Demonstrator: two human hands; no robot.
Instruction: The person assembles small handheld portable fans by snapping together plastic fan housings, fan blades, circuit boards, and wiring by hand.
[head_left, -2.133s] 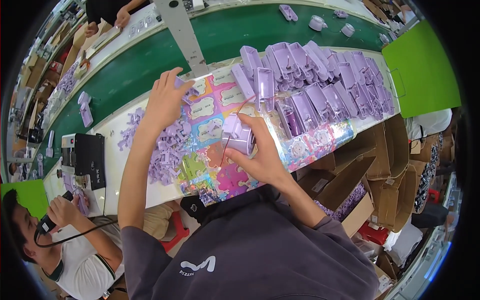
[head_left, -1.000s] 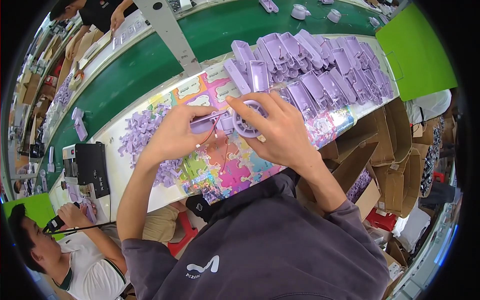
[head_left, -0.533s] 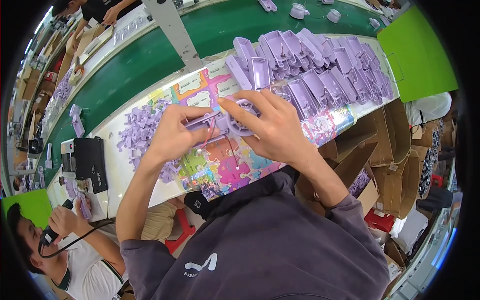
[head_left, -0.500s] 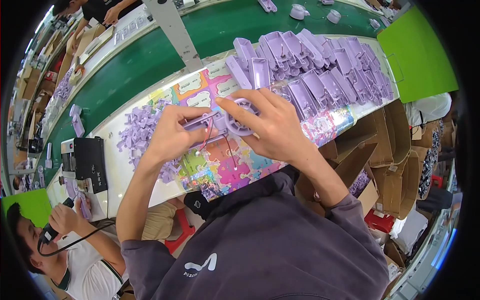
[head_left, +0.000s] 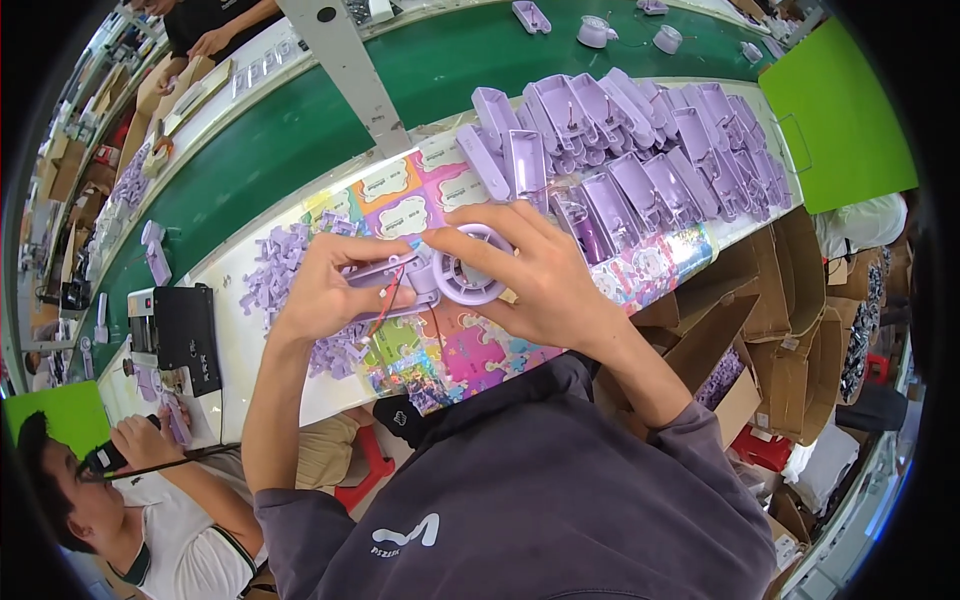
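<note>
Between my two hands is a purple handheld-fan housing [head_left: 427,287] with a round ring head and a hollow handle. My left hand [head_left: 322,288] grips the handle, thumb and fingers pinched along its sides. From the other side my right hand [head_left: 552,278] holds the ring head, its fingertips reaching the joint between ring and handle. Thin red and dark wires [head_left: 383,318] hang out of the handle. Under my hands lies a colourful printed sheet [head_left: 480,345]. Whatever is pinched at the fingertips is too small to make out.
Small purple plastic parts [head_left: 275,268] are heaped left of my hands. Rows of purple handle shells [head_left: 625,195] fill the table's right side. Beyond runs a green conveyor belt [head_left: 440,75], with a metal post [head_left: 350,75] before it. Cardboard boxes [head_left: 785,340] stand right; a co-worker [head_left: 180,510] sits left.
Both hands and the fan housing have shifted a little left and towards me. The ring head now shows more face-on. The co-worker's raised hand has moved slightly.
</note>
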